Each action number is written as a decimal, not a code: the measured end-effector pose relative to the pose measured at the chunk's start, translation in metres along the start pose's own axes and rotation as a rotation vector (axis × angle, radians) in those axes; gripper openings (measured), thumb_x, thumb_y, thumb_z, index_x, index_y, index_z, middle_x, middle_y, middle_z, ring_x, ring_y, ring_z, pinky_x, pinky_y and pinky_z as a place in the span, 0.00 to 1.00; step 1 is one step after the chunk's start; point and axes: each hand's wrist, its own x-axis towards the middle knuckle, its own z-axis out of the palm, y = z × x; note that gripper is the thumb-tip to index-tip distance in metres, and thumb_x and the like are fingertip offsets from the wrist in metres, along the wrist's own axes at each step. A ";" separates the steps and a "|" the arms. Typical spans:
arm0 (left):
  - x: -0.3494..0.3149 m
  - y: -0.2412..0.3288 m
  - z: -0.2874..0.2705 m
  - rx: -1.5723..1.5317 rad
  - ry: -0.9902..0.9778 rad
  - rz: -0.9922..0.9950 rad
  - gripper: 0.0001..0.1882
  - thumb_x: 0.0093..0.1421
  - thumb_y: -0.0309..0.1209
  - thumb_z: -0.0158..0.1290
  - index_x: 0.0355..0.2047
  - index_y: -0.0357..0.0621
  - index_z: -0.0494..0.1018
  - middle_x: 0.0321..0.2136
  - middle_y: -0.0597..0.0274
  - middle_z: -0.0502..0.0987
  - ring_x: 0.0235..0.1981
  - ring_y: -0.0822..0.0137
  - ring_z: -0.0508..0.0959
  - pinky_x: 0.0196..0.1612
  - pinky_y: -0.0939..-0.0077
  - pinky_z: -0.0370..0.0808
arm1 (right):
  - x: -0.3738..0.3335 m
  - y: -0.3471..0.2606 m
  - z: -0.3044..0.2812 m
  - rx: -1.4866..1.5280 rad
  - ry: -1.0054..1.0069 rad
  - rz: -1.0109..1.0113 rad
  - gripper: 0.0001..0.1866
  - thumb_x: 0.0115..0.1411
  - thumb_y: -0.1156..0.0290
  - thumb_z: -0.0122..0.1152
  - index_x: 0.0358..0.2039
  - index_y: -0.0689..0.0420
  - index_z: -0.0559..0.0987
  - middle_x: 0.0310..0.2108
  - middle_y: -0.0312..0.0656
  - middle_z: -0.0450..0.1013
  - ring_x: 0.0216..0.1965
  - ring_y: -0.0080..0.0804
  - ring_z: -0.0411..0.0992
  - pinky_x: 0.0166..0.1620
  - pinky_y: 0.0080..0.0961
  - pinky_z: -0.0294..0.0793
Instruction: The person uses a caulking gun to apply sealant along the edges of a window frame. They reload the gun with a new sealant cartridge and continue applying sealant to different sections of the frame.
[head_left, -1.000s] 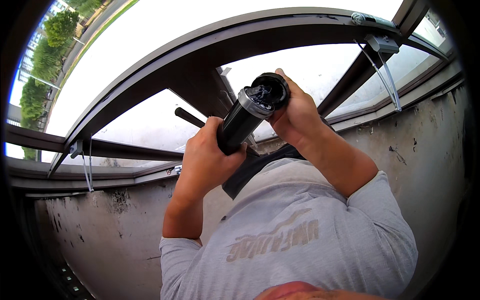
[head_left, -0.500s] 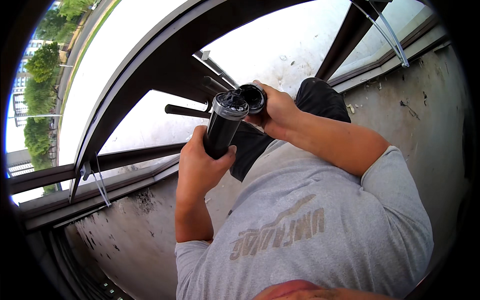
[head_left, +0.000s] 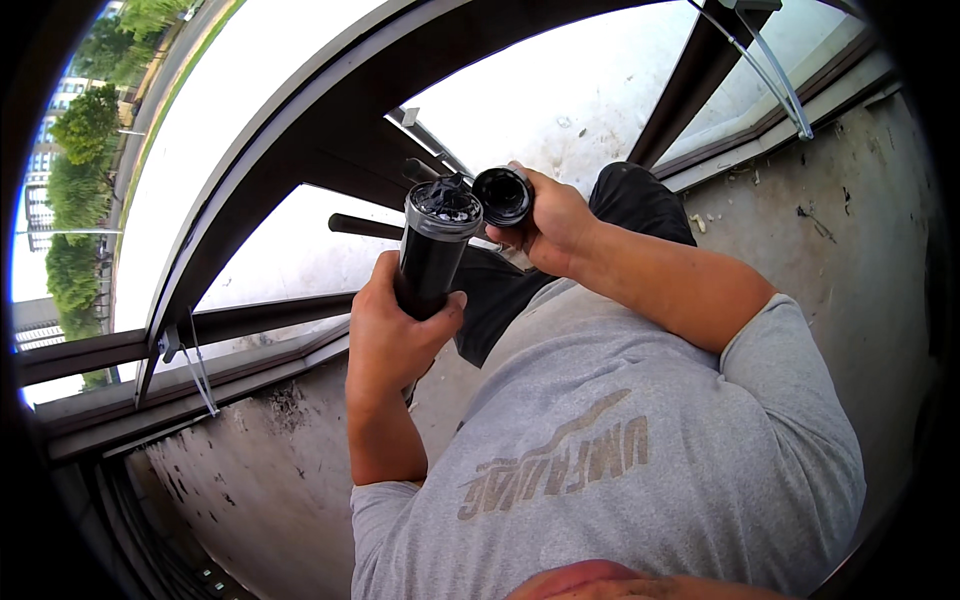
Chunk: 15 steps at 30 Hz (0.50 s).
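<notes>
My left hand [head_left: 393, 318] is wrapped round a black cylindrical tube [head_left: 431, 270] with a silvery collar at its upper end. Glossy black paste [head_left: 446, 200] heaps up in the tube's open mouth and peaks above the rim. In my right hand [head_left: 553, 222] is a round cap [head_left: 503, 197], turned so that its hollow, black-smeared inside shows. The cap is close to the right of the tube's mouth, and the two stand slightly apart. Fingers of the right hand are partly hidden behind the cap.
Dark window frames [head_left: 280, 130] curve across ahead, with a window handle [head_left: 365, 225] just behind the tube. Metal window stays [head_left: 780, 85] sit at upper right and lower left. Debris lies on the stained floor [head_left: 790, 260]; cables [head_left: 130, 530] run at lower left.
The tube has shifted a little left, away from the cap, and its paste now stands in a peak. The cap has turned so more of its inside shows.
</notes>
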 end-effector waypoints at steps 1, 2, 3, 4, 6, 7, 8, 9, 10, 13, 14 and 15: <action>0.000 -0.002 0.000 -0.022 0.004 -0.003 0.21 0.47 0.33 0.68 0.34 0.37 0.69 0.23 0.53 0.77 0.23 0.63 0.78 0.31 0.68 0.75 | 0.000 0.000 0.000 -0.003 0.002 0.002 0.17 0.74 0.58 0.47 0.44 0.58 0.76 0.38 0.41 0.76 0.36 0.30 0.77 0.31 0.29 0.86; 0.001 -0.003 0.000 -0.034 0.011 0.010 0.21 0.47 0.33 0.68 0.34 0.37 0.69 0.23 0.52 0.77 0.24 0.63 0.78 0.31 0.68 0.75 | 0.001 0.000 0.000 -0.006 0.005 0.004 0.17 0.74 0.58 0.47 0.44 0.58 0.76 0.38 0.41 0.76 0.36 0.30 0.77 0.31 0.29 0.86; 0.002 -0.005 -0.001 -0.046 0.018 0.022 0.21 0.46 0.34 0.68 0.34 0.37 0.69 0.23 0.52 0.77 0.24 0.62 0.78 0.31 0.68 0.75 | 0.001 0.000 0.000 -0.008 0.009 0.005 0.16 0.74 0.58 0.47 0.44 0.58 0.76 0.38 0.41 0.76 0.36 0.30 0.77 0.31 0.29 0.86; 0.002 -0.006 -0.001 -0.059 0.026 0.034 0.21 0.46 0.34 0.68 0.34 0.37 0.69 0.23 0.52 0.77 0.24 0.62 0.78 0.31 0.68 0.75 | 0.001 0.000 0.000 -0.010 0.012 0.004 0.16 0.74 0.58 0.47 0.44 0.57 0.76 0.38 0.41 0.76 0.36 0.30 0.77 0.31 0.29 0.86; 0.003 -0.004 -0.002 -0.043 0.009 0.018 0.22 0.46 0.34 0.68 0.34 0.37 0.70 0.23 0.52 0.78 0.24 0.62 0.78 0.31 0.67 0.75 | 0.001 0.000 0.000 -0.013 0.010 0.005 0.16 0.74 0.57 0.47 0.44 0.57 0.76 0.38 0.41 0.76 0.35 0.30 0.77 0.30 0.28 0.86; 0.005 -0.003 -0.001 -0.034 0.000 0.009 0.22 0.46 0.35 0.68 0.34 0.37 0.70 0.23 0.52 0.78 0.24 0.61 0.78 0.32 0.67 0.75 | 0.001 0.000 -0.001 -0.013 0.004 0.006 0.17 0.74 0.57 0.47 0.44 0.57 0.76 0.37 0.41 0.76 0.35 0.30 0.77 0.30 0.28 0.86; 0.006 -0.003 -0.001 -0.012 -0.005 0.009 0.22 0.46 0.32 0.68 0.36 0.36 0.71 0.23 0.56 0.77 0.24 0.66 0.77 0.31 0.69 0.75 | 0.001 -0.001 -0.001 -0.013 -0.002 0.007 0.17 0.74 0.57 0.46 0.44 0.57 0.76 0.37 0.41 0.76 0.35 0.30 0.77 0.30 0.28 0.86; 0.008 -0.004 0.000 0.013 -0.009 0.009 0.21 0.46 0.30 0.67 0.38 0.36 0.72 0.23 0.59 0.77 0.24 0.70 0.76 0.30 0.72 0.74 | 0.001 -0.001 -0.001 -0.012 -0.002 0.009 0.17 0.74 0.57 0.47 0.44 0.57 0.76 0.37 0.41 0.76 0.34 0.30 0.77 0.30 0.29 0.86; 0.009 -0.005 0.001 0.038 -0.014 0.008 0.22 0.46 0.28 0.67 0.40 0.36 0.73 0.23 0.63 0.77 0.24 0.74 0.74 0.30 0.74 0.74 | 0.001 0.000 -0.001 -0.010 -0.003 0.011 0.16 0.74 0.57 0.47 0.44 0.57 0.76 0.36 0.41 0.76 0.34 0.30 0.77 0.30 0.29 0.86; 0.011 -0.010 0.001 -0.035 -0.018 0.027 0.22 0.46 0.29 0.67 0.40 0.36 0.73 0.24 0.63 0.77 0.25 0.74 0.75 0.30 0.74 0.74 | 0.005 0.001 -0.004 -0.073 0.034 0.023 0.16 0.74 0.57 0.48 0.43 0.57 0.77 0.34 0.42 0.77 0.30 0.31 0.77 0.29 0.29 0.85; 0.011 -0.011 0.000 -0.071 -0.024 0.027 0.22 0.46 0.30 0.67 0.40 0.36 0.73 0.24 0.62 0.77 0.25 0.72 0.76 0.32 0.72 0.75 | 0.006 0.001 -0.005 -0.106 0.052 0.029 0.17 0.74 0.56 0.48 0.43 0.56 0.77 0.33 0.42 0.78 0.29 0.32 0.77 0.29 0.29 0.84; 0.011 -0.012 -0.002 -0.107 -0.023 0.024 0.23 0.45 0.31 0.68 0.40 0.36 0.73 0.25 0.60 0.78 0.26 0.70 0.77 0.33 0.71 0.75 | 0.006 0.000 -0.004 -0.198 0.042 -0.012 0.16 0.73 0.56 0.51 0.42 0.57 0.77 0.33 0.41 0.77 0.29 0.30 0.77 0.30 0.28 0.83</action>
